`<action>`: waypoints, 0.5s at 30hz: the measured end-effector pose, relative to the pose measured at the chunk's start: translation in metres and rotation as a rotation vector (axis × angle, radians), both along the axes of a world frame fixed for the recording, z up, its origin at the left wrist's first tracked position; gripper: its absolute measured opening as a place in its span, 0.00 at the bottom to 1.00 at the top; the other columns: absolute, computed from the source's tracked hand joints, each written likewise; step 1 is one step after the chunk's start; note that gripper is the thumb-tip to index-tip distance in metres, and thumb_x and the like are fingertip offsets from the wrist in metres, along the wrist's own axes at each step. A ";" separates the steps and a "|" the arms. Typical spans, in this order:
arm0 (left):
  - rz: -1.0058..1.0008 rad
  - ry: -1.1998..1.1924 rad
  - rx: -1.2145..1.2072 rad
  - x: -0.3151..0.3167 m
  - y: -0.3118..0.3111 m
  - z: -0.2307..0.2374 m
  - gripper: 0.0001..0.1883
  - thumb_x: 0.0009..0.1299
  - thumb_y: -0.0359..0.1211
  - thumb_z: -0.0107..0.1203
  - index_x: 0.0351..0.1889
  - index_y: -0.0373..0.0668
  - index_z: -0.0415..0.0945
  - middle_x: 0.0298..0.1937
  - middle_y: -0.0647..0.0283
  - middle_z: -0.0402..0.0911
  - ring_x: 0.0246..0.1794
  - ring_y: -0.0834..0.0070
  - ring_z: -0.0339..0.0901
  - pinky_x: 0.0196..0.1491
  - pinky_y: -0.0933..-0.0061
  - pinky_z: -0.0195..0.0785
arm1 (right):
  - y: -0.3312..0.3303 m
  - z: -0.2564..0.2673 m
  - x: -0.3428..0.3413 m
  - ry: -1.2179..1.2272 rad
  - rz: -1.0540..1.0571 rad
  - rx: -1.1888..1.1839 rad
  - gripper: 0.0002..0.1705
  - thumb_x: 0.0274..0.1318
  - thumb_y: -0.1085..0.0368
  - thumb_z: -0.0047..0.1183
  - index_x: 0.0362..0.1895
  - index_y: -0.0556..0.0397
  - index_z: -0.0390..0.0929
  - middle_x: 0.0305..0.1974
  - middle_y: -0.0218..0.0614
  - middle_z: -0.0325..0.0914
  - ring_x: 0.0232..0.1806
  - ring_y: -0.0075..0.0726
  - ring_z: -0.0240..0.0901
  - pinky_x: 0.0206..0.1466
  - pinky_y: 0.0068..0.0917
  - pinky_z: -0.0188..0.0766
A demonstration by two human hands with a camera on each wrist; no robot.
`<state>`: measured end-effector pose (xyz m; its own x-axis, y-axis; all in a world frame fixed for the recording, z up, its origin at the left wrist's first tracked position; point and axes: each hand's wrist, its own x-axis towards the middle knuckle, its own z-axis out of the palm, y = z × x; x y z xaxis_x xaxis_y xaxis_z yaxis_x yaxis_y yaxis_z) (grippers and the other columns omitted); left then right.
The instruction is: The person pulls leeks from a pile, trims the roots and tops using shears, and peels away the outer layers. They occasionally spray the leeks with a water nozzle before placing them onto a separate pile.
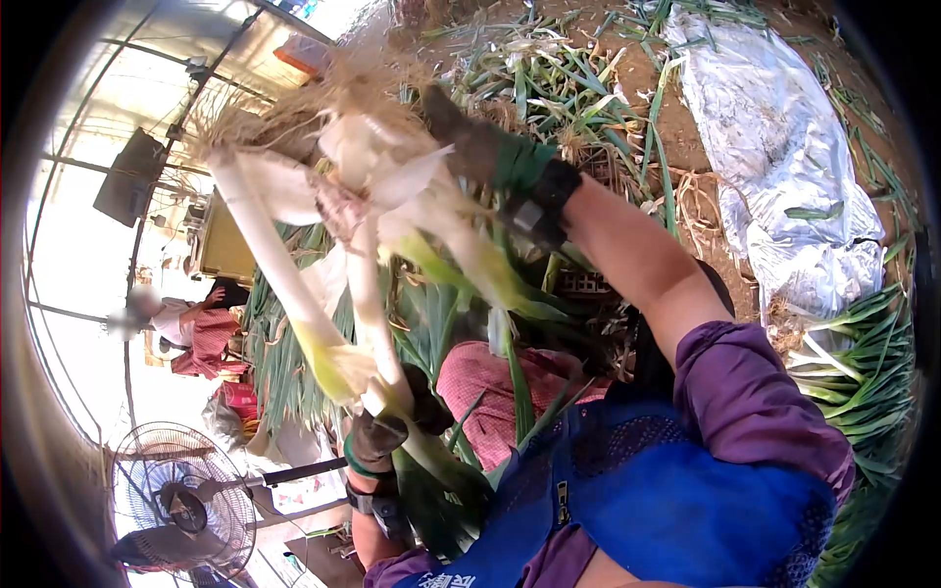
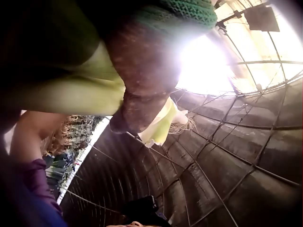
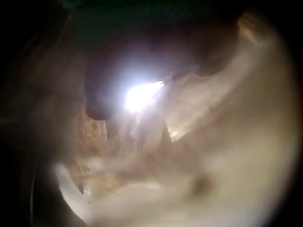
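Note:
A bunch of thick green onions [image 1: 365,274], with white stalks and shaggy roots, fans upward in front of me in the head view. My gloved left hand [image 1: 387,431] grips the stalks low, where they turn green. In the left wrist view, the dirty glove [image 2: 142,71] curls round a pale green stalk [image 2: 71,97]. My right hand [image 1: 480,152], gloved with a green cuff, is up beside the root end, its thumb raised and its fingers partly behind the stalks. Loose white skin [image 1: 417,181] hangs near it. Blur fills the right wrist view; I cannot tell whether that hand pinches anything.
A fan [image 1: 181,500] stands at lower left. Another person [image 1: 186,323] sits beyond a heap of green onions [image 1: 294,323]. Cut leaves [image 1: 569,88] litter the ground beside a white plastic sheet [image 1: 774,147]. More green onions [image 1: 863,382] lie at right.

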<state>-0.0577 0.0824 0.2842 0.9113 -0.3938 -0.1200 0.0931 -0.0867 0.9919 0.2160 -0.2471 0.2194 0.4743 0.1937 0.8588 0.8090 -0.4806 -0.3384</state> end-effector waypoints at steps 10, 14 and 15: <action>-0.260 0.123 -0.240 0.034 -0.053 0.004 0.38 0.60 0.49 0.66 0.55 0.30 0.64 0.35 0.54 0.76 0.32 0.62 0.76 0.38 0.58 0.74 | 0.002 0.045 -0.110 0.209 0.835 0.109 0.13 0.63 0.65 0.51 0.48 0.53 0.81 0.46 0.39 0.82 0.47 0.34 0.77 0.59 0.27 0.71; -0.128 0.284 -0.161 0.020 -0.048 0.004 0.31 0.57 0.34 0.61 0.57 0.30 0.65 0.36 0.55 0.77 0.34 0.65 0.77 0.39 0.66 0.74 | -0.086 0.018 -0.006 -0.294 0.044 -0.194 0.11 0.51 0.69 0.55 0.40 0.49 0.83 0.34 0.35 0.81 0.36 0.36 0.78 0.45 0.28 0.76; -0.106 0.327 -0.056 0.017 -0.043 0.003 0.31 0.55 0.31 0.60 0.57 0.30 0.65 0.36 0.56 0.77 0.34 0.65 0.78 0.39 0.67 0.74 | -0.134 0.011 0.023 -0.307 -0.172 -0.274 0.11 0.47 0.69 0.56 0.38 0.48 0.83 0.31 0.34 0.81 0.34 0.37 0.77 0.42 0.29 0.77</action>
<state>-0.0403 0.0395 0.2876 0.7817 -0.4984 -0.3748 0.4004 -0.0596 0.9144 0.2392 -0.3808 0.2301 0.2502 0.3745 0.8928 0.7526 -0.6553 0.0640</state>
